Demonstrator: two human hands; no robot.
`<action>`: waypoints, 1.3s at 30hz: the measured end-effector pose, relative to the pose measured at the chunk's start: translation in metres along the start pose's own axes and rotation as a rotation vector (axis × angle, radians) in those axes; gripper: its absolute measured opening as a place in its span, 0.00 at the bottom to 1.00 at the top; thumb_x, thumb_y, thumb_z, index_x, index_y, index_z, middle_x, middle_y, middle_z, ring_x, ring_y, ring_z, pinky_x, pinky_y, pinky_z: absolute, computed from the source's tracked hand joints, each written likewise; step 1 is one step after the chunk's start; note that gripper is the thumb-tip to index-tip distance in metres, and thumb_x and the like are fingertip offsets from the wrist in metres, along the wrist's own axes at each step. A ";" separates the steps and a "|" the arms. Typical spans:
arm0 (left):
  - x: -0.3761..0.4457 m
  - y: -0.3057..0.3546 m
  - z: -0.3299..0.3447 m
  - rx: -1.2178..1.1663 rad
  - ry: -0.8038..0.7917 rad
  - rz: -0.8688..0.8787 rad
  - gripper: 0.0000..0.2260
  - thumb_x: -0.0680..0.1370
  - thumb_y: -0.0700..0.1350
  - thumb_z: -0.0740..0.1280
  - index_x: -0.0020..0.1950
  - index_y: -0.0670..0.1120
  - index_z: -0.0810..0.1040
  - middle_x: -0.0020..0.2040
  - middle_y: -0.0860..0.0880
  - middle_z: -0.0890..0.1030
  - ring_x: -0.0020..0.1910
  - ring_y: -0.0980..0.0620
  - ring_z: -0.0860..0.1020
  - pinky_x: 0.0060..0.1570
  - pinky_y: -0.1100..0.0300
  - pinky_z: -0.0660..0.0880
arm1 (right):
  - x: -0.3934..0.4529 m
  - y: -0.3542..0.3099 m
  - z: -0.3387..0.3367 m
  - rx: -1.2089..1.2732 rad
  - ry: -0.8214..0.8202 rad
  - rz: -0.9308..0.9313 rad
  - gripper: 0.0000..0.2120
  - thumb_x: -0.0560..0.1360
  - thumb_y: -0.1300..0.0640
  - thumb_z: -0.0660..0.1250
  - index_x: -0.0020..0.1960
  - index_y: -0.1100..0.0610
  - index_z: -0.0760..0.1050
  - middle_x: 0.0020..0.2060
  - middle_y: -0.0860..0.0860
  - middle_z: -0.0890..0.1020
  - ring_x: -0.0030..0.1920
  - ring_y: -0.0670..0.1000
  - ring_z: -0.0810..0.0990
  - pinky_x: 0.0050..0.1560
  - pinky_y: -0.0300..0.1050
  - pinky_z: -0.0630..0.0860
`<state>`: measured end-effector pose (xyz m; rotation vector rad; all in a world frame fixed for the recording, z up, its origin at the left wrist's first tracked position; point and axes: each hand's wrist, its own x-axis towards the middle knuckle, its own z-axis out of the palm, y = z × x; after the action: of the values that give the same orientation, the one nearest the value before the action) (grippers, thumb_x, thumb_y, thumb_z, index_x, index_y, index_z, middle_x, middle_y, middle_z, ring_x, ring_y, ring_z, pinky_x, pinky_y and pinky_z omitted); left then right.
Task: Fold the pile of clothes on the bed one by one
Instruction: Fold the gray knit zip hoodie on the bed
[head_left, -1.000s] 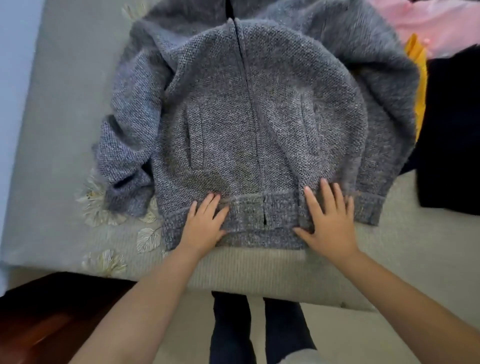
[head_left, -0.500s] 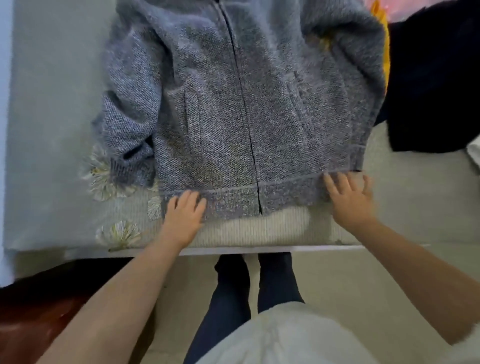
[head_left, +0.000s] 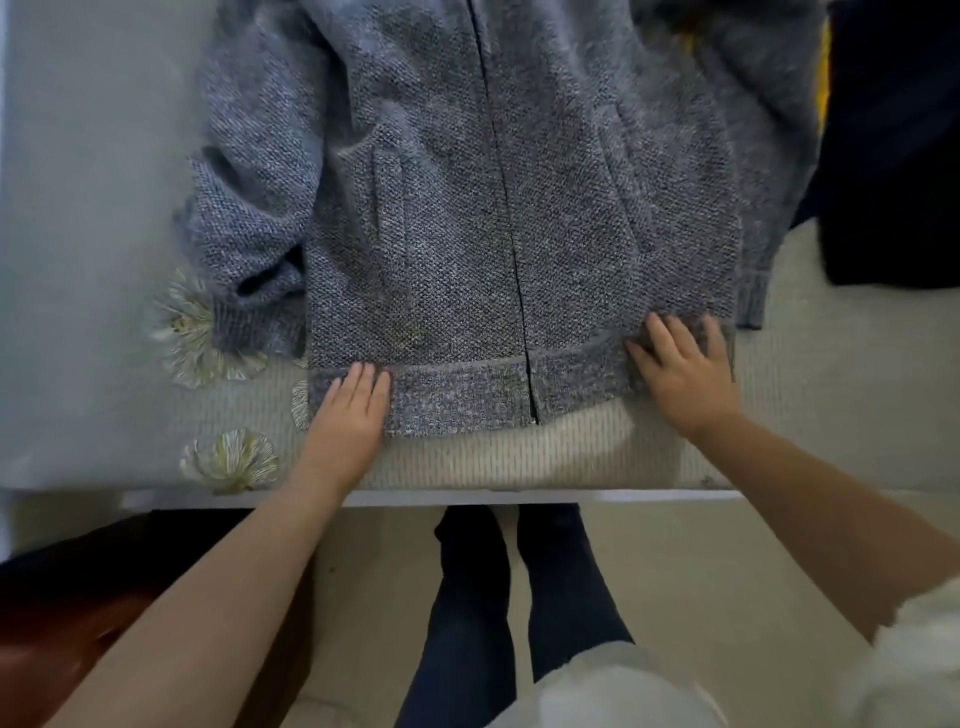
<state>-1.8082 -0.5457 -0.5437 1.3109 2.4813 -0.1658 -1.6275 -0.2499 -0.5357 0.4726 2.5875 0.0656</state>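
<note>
A grey knitted zip jacket (head_left: 467, 218) lies front side up on the bed (head_left: 78, 260), its hem toward me near the bed's front edge. My left hand (head_left: 350, 410) lies flat, fingers straight, on the hem's left corner. My right hand (head_left: 685, 369) presses with spread fingers on the hem's right end. The left sleeve (head_left: 244, 228) is bunched beside the body, its cuff by an embroidered flower. The right sleeve (head_left: 753, 171) lies along the jacket's right side. The collar is out of frame.
A dark navy garment (head_left: 893, 156) lies on the bed at the right, with a strip of yellow cloth (head_left: 823, 73) beside the jacket. Embroidered flowers (head_left: 228, 460) mark the bedspread at lower left. My legs (head_left: 514, 597) stand on the floor below the bed edge.
Both hands slid outward along the hem from near the zip to its two ends. The view tilted down, so the jacket's top left the frame.
</note>
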 end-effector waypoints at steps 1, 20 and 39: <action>-0.006 0.001 -0.003 -0.012 0.006 -0.010 0.28 0.60 0.18 0.68 0.59 0.26 0.70 0.56 0.25 0.72 0.55 0.27 0.73 0.55 0.36 0.69 | -0.004 -0.004 -0.003 0.046 0.047 0.009 0.21 0.79 0.62 0.55 0.71 0.61 0.61 0.73 0.62 0.55 0.73 0.61 0.54 0.70 0.59 0.42; -0.163 0.011 0.042 0.176 -0.473 -0.145 0.31 0.80 0.50 0.57 0.75 0.51 0.40 0.76 0.49 0.45 0.75 0.47 0.44 0.71 0.45 0.46 | -0.166 -0.092 0.068 0.068 -0.220 -0.071 0.32 0.78 0.67 0.51 0.75 0.52 0.39 0.74 0.56 0.39 0.74 0.57 0.38 0.72 0.50 0.39; 0.035 -0.030 -0.121 -0.120 0.184 -0.329 0.21 0.81 0.51 0.51 0.74 0.53 0.56 0.75 0.50 0.56 0.74 0.47 0.50 0.69 0.50 0.55 | 0.021 -0.068 -0.144 0.232 0.309 -0.015 0.21 0.80 0.61 0.50 0.73 0.58 0.56 0.74 0.55 0.54 0.75 0.55 0.47 0.73 0.48 0.41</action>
<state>-1.8795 -0.5044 -0.4433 0.8989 2.8009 0.0297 -1.7361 -0.3006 -0.4293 0.5648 2.9179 -0.1830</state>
